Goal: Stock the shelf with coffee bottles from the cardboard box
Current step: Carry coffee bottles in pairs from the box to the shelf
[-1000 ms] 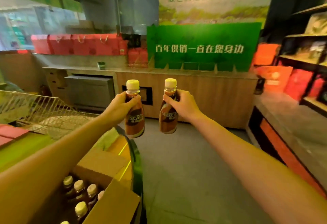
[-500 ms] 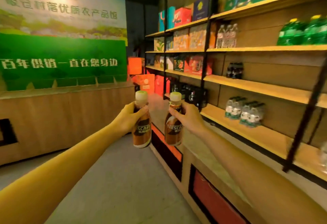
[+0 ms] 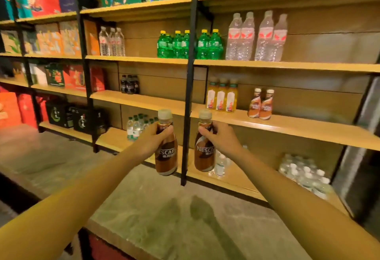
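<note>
I hold one brown coffee bottle in each hand, both upright with cream caps. My left hand grips the left coffee bottle around its neck. My right hand grips the right coffee bottle the same way. Both bottles hang in front of the wooden shelf, below and left of two coffee bottles standing on that shelf board. The cardboard box is out of view.
Yellow drink bottles stand left of the shelved coffee. Green soda bottles and water bottles fill the board above. A black upright post runs between my hands. A stone ledge lies below, with packed water at lower right.
The view has swung right, from the counter and box to face the shelving. Both hands still hold their bottles, now close in front of the shelf boards.
</note>
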`<state>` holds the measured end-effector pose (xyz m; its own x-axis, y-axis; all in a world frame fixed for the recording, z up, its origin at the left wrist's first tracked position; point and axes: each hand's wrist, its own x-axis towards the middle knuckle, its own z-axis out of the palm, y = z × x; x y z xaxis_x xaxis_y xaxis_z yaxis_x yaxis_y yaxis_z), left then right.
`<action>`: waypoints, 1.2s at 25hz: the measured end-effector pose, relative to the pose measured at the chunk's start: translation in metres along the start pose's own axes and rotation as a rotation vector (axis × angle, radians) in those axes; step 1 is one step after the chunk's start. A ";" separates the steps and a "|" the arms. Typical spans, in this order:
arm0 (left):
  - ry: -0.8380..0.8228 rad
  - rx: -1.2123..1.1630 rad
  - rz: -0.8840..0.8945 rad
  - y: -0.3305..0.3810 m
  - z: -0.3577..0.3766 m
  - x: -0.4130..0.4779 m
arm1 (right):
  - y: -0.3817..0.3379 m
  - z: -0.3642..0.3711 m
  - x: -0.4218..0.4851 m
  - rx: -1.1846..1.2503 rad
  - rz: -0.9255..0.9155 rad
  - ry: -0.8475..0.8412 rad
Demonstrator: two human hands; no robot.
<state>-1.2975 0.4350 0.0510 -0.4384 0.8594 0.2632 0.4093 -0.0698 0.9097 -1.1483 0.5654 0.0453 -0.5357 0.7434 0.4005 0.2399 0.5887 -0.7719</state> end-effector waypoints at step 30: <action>-0.575 -0.154 0.283 0.090 0.396 0.366 | 0.257 -0.324 0.188 -0.225 0.267 0.564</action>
<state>-1.1042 0.9440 0.1024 0.1847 0.9278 0.3242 0.3081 -0.3679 0.8773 -0.9251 0.9594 0.0826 0.0565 0.8892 0.4541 0.5018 0.3679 -0.7828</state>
